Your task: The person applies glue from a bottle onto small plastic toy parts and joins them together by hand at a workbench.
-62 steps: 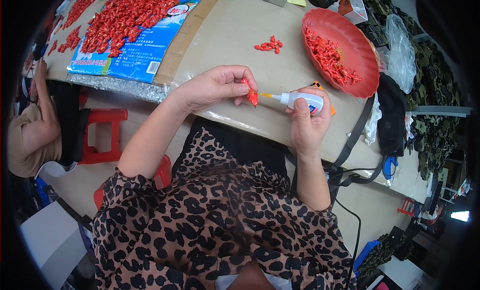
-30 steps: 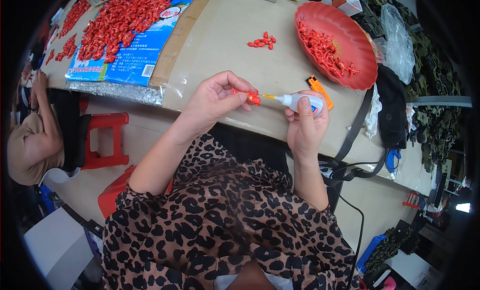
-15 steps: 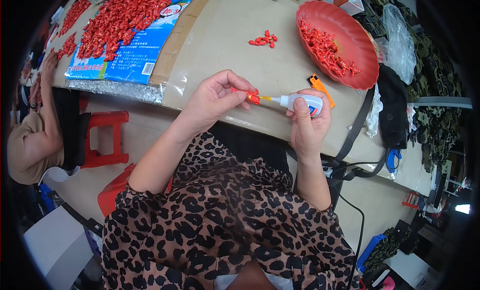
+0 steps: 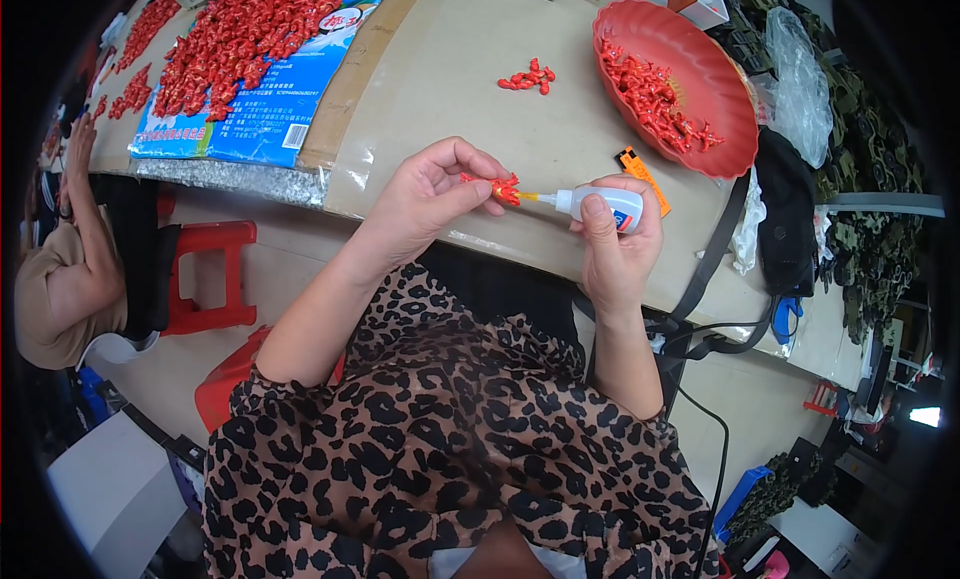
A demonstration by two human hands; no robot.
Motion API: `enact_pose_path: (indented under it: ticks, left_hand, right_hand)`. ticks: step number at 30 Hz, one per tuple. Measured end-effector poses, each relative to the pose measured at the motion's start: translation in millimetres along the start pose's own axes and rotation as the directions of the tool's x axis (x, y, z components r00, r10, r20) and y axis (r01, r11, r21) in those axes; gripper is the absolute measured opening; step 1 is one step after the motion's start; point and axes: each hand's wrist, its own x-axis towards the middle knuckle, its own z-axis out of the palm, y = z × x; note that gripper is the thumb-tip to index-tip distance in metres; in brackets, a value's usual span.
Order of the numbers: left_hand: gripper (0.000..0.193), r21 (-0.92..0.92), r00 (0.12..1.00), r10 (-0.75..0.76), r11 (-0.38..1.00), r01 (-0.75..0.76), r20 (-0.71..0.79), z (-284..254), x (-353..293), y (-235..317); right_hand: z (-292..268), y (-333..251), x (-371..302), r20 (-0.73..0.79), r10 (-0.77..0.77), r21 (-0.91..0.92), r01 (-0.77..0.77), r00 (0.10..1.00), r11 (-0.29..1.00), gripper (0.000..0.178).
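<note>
Between the thumb and fingers of my left hand [image 4: 440,187] is a small shiny red piece with gold marks [image 4: 507,190]. My right hand [image 4: 618,244] grips a white glue bottle [image 4: 610,207], its thumb along the side. The bottle lies nearly level, and its thin yellow nozzle [image 4: 540,197] points left with the tip at the red piece. Whether glue is coming out is too small to see. Both hands are over the table's near edge. Beyond them, a little cluster of similar red pieces [image 4: 527,77] lies on the table.
A red scalloped bowl [image 4: 735,129] holds many red pieces at right, near an orange-and-black box [image 4: 643,179]. A large red heap [image 4: 250,49] covers a blue printed sheet [image 4: 240,129]. Another person's arm [image 4: 85,194] is at far left, near a red stool [image 4: 215,279]. A black strap [image 4: 712,249] hangs nearby.
The bottle has shifted very slightly left, its nozzle closer in to the red piece. At far left, the other person's hand has moved a little nearer the table edge.
</note>
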Motion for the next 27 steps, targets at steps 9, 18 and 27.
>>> enact_pose_path:
  ticks: [9, 18, 27]
  left_hand:
    - [0.008, -0.120, 0.975, 0.105, 0.984, -0.130, -0.198, 13.4, -1.2, -8.9]
    - [0.012, -0.014, 0.846, 0.365, 0.916, -0.401, -0.388, 37.3, 4.5, -33.7]
    - [0.012, 0.076, 0.822, 0.432, 0.896, -0.437, -0.371, 39.6, 4.0, -36.9]
  right_hand:
    - [10.7, 0.9, -6.8, -0.184, 0.084, 0.330, -0.019, 0.979, 0.944, 0.021]
    - [16.2, 15.6, -13.0, -0.241, -0.009, 0.228, 0.066, 0.971, 0.971, 0.020]
    - [20.5, 18.0, -14.2, -0.246, -0.058, 0.144, 0.095, 0.968, 0.985, 0.022]
